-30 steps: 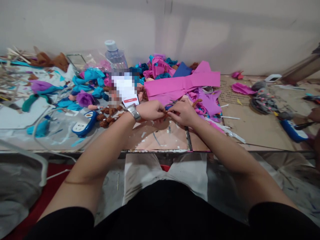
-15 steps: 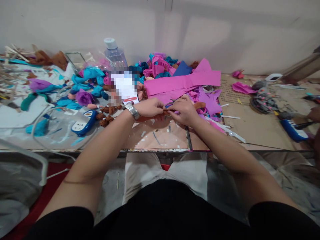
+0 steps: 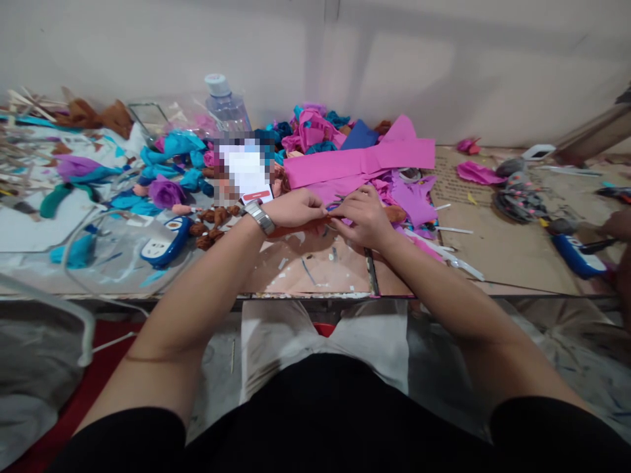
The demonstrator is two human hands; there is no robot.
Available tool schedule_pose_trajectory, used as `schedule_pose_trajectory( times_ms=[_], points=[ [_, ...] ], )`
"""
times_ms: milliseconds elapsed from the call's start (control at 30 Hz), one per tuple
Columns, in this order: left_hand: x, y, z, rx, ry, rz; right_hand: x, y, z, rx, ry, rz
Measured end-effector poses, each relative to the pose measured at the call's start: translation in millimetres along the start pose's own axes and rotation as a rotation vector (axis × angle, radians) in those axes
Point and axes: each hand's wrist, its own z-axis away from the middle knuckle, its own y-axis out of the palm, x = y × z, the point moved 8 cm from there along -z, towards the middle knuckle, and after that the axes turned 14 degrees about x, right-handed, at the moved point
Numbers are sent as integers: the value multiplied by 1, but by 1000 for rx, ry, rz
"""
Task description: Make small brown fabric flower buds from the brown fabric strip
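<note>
Both hands meet over the table's front part, pinching a strip of brown crepe paper (image 3: pixel 304 230). My left hand (image 3: pixel 296 208), with a metal watch on its wrist, has thumb and fingers closed on the strip. My right hand (image 3: pixel 363 215) grips its other end close by, fingers bent together. The exact hold between the fingertips is partly hidden. Behind the hands lie pink crepe paper strips (image 3: pixel 359 162) and a purple paper piece (image 3: pixel 413 198). A lit phone (image 3: pixel 245 172), partly blurred out, is just beyond my left hand. Brown knotted paper pieces (image 3: pixel 213 225) lie left of the watch.
A water bottle (image 3: pixel 227 108) stands near the wall. Blue power sockets (image 3: pixel 167 242) sit left, and another blue socket (image 3: pixel 578 255) lies right beside a person's hand (image 3: pixel 618 226). Crumpled blue paper (image 3: pixel 172 144) and cardboard (image 3: pixel 466 217) cover parts of the table.
Hardly anything differs. The fingers shift slightly on the brown strip, and both hands stay in the same place.
</note>
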Motion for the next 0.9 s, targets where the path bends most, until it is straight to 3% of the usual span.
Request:
schedule_pose_trajectory(
  times_ms=[400, 600, 900],
  points=[
    [-7, 0, 4, -55, 20, -25, -4, 2, 0, -7, 22, -7],
    [-13, -7, 5, -127, 22, -204, -6, 2, 0, -14, 47, -14],
    [-12, -9, 4, -154, 6, -284, -9, 4, -1, -22, 63, -88]
  ],
)
